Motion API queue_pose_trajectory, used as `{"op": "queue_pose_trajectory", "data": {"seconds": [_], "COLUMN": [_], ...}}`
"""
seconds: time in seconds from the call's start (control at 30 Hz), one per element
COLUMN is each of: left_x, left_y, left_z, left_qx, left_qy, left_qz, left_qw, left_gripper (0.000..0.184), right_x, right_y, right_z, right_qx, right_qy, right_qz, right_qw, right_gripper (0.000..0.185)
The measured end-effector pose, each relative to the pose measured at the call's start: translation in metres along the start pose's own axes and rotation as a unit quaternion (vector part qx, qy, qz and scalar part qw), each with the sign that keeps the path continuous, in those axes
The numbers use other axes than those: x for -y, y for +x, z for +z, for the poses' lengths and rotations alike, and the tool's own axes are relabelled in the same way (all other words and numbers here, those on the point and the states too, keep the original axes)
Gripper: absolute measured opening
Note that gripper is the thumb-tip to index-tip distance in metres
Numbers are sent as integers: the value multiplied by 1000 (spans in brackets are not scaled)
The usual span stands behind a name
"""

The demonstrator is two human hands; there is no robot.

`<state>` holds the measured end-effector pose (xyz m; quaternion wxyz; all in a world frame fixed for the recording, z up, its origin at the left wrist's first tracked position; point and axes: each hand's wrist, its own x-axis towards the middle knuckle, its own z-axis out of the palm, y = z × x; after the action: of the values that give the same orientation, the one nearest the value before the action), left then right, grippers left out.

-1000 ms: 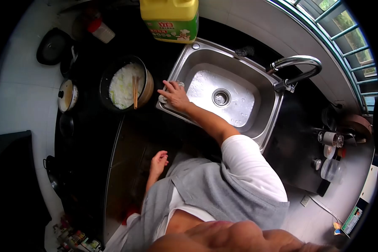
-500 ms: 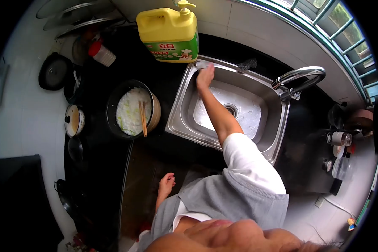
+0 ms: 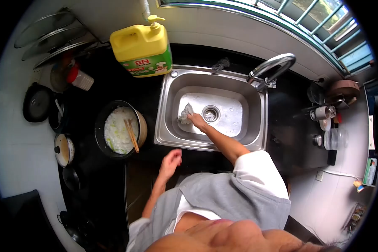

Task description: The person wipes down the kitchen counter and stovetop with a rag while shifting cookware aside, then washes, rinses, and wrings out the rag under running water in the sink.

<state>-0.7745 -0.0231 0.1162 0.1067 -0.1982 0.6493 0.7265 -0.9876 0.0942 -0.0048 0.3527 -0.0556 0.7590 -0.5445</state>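
Down in the steel sink (image 3: 159, 126), my right hand (image 3: 195, 119) grips a crumpled greyish cloth (image 3: 185, 112) against the basin floor, left of the drain (image 3: 211, 114). Part of the cloth is covered by my fingers. My left hand (image 3: 170, 161) hovers by the counter's front edge, below the sink's near-left corner. Its fingers are loosely bent and it holds nothing. Left of the sink stands a deep pot (image 3: 142, 128) of white, rice-like food with green pieces. A pair of chopsticks (image 3: 132, 136) leans in it.
A big yellow detergent jug (image 3: 138, 48) with a pump stands behind the sink's left corner. The curved faucet (image 3: 277, 67) rises at the back right. Dark scouring mesh (image 3: 221, 64) lies behind the rim. Pans and a lidded enamel pot (image 3: 64, 150) line the left wall.
My right hand has moved from the sink's back-left rim down into the basin, where the cloth now shows in it. My left hand has risen toward the counter edge. The view has shifted.
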Motion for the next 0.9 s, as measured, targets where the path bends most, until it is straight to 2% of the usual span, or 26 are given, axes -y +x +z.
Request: {"op": "queue_pose_trajectory", "data": {"seconds": [0.03, 0.1, 0.17, 0.2, 0.23, 0.27, 0.3, 0.37, 0.4, 0.43, 0.5, 0.57, 0.6, 0.63, 0.7, 0.73, 0.77, 0.83, 0.87, 0.9], "left_x": [-2, -10, -24, -40, -54, -37, -44, -23, -22, -21, -26, -27, -36, -47, -60, -52, -43, -66, -64, -60], "left_y": [22, 68, 108, 120, 128, 149, 152, 178, 185, 187, 193, 206, 204, 203, 203, 215, 226, 204, 203, 205], "left_z": [4, 28, 54, 63, 69, 78, 92, 114, 123, 131, 144, 152, 158, 164, 174, 175, 175, 190, 191, 191], "left_qx": [13, -97, -113, 46, 205, 254, 288, 201, 183, 162, 119, 80, 96, 89, 135, 145, 83, 12, 2, -40], "left_qy": [28, 128, 193, 59, -73, -115, -106, 72, 56, 40, 25, 80, 65, 62, -5, 76, 328, 433, 433, 425], "left_qz": [42, 182, 245, 104, -47, -100, -78, 28, 33, 33, 55, 80, 63, 74, -5, 5, 56, 194, 191, 265], "left_qw": [999, 970, 943, 992, 975, 955, 949, 977, 981, 985, 991, 990, 991, 991, 991, 986, 939, 880, 881, 865], "left_gripper": [30, 37, 42, 42, 41, 37, 31, 25, 23, 20, 20, 20, 21, 21, 23, 27, 31, 31, 31, 33], "right_x": [-7, 4, 32, 34, 37, 32, 21, -2, -12, -26, -44, -21, -9, 7, 38, 38, 38, 39, 35, 39], "right_y": [-12, -47, -86, -97, -109, -114, -116, -112, -112, -114, -110, -115, -113, -107, -92, -76, -57, -29, -17, -22], "right_z": [-7, -31, -53, -63, -72, -82, -92, -114, -129, -143, -182, -235, -265, -297, -342, -361, -370, -385, -390, -383], "right_qx": [24, 98, 124, 116, 118, 105, 95, -86, -154, -218, -359, -464, -494, -524, -558, -544, -556, -411, -393, -431], "right_qy": [108, 267, 306, 306, 320, 310, 301, 136, 158, 181, 32, 0, 17, 35, -65, -94, -123, -19, -50, -75], "right_qz": [21, 15, 7, 7, -13, -20, -26, -30, -19, -5, -108, -190, -202, -214, -161, -171, -199, -72, 15, -7], "right_qw": [994, 959, 944, 945, 940, 945, 948, 987, 975, 959, 927, 865, 845, 824, 812, 816, 797, 908, 918, 899], "right_gripper": [38, 38, 39, 37, 34, 33, 32, 21, 19, 16, 17, 20, 25, 31, 48, 60, 61, 48, 43, 41]}}
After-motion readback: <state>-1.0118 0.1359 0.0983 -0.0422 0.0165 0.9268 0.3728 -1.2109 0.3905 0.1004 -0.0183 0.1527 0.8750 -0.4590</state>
